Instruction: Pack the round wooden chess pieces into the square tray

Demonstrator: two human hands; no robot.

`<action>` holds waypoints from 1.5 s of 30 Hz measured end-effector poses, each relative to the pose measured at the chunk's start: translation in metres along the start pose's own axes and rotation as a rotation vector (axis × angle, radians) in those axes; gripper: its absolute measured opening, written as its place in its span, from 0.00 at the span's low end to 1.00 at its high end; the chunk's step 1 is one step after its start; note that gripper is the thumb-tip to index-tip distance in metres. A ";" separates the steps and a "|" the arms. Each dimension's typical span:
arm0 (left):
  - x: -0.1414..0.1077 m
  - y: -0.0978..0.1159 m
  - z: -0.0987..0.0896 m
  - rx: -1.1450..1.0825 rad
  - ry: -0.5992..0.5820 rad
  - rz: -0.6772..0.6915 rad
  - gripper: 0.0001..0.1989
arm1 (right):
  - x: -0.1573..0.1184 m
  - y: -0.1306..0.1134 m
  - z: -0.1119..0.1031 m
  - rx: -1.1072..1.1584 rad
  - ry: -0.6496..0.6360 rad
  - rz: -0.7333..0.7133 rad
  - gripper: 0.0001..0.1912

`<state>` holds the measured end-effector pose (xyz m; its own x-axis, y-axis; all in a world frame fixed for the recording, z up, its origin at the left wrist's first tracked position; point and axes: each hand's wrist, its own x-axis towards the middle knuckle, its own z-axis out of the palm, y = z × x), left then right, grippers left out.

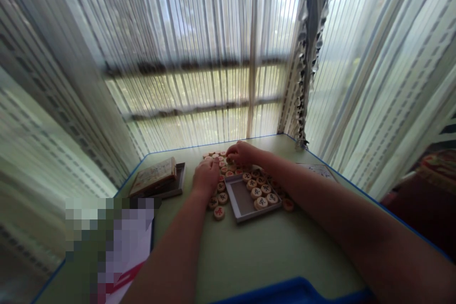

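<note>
Round wooden pieces with red or black characters lie around a shallow grey box (245,198) at the middle of the table. Several black-marked pieces (262,202) sit inside the box, on its right side. My left hand (207,175) rests over the loose pieces left of the box, its fingertips near the far pieces; whether it holds one is hidden. Beyond the box, my right hand (244,153) has its fingers bent down round a dark-marked piece (229,159). A red-marked piece (219,213) lies nearest me, left of the box.
On the left of the green table (228,251) a worn box (155,175) leans on a grey tray (180,183). A printed sheet (317,170) lies behind my right forearm. Striped curtains hang beyond the table, and a blue edge (295,289) is at the front.
</note>
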<state>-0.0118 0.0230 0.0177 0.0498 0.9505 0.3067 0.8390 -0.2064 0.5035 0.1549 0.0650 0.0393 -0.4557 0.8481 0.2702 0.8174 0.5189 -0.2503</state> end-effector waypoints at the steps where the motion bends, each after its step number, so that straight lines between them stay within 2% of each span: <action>1: 0.000 -0.001 0.000 0.023 0.015 0.017 0.21 | 0.000 0.000 0.001 -0.011 0.008 0.002 0.13; 6: 0.001 -0.005 0.000 0.094 0.042 0.007 0.21 | 0.000 0.002 -0.001 -0.034 0.080 -0.029 0.11; 8: 0.001 -0.006 0.000 0.091 0.023 0.025 0.19 | -0.001 0.003 -0.005 0.069 -0.019 0.037 0.10; 11: 0.001 -0.006 -0.001 0.098 0.010 0.038 0.17 | -0.004 0.005 -0.011 0.227 -0.240 0.137 0.13; 13: 0.000 -0.006 -0.001 0.103 0.012 0.011 0.17 | -0.005 0.006 -0.013 0.264 -0.319 0.154 0.16; 19: 0.002 -0.008 0.001 0.072 0.003 -0.051 0.16 | -0.007 0.003 -0.019 0.256 -0.404 0.156 0.22; 23: 0.003 -0.007 0.001 0.032 -0.016 -0.035 0.16 | -0.007 0.001 -0.022 0.191 -0.435 0.074 0.23; 26: 0.001 -0.006 0.000 0.021 -0.020 -0.012 0.17 | -0.006 0.002 -0.019 0.193 -0.416 0.088 0.23; 30: 0.000 -0.005 -0.001 0.023 -0.014 0.008 0.17 | -0.006 0.003 -0.015 0.316 -0.373 0.162 0.21; 35: 0.000 -0.006 0.000 0.033 -0.023 0.010 0.17 | -0.006 0.004 -0.019 0.483 -0.365 0.138 0.18; 37: 0.000 -0.006 0.000 0.041 -0.027 0.005 0.17 | -0.005 0.007 -0.021 0.531 -0.291 0.150 0.15; 39: 0.000 -0.005 0.000 0.057 -0.021 -0.002 0.18 | -0.003 0.012 -0.022 0.473 -0.129 0.219 0.14; 41: 0.000 -0.005 0.000 0.069 -0.015 -0.004 0.19 | -0.002 0.020 -0.023 0.324 0.007 0.312 0.13; 43: 0.000 -0.005 0.001 0.066 -0.020 -0.004 0.20 | -0.002 0.031 -0.022 0.157 0.067 0.387 0.11; 45: 0.000 -0.005 0.001 0.057 -0.026 -0.007 0.21 | -0.003 0.042 -0.020 0.031 0.054 0.452 0.11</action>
<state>-0.0156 0.0247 0.0141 0.0574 0.9576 0.2822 0.8690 -0.1871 0.4581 0.1978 0.0817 0.0470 -0.0355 0.9838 0.1755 0.9185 0.1013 -0.3822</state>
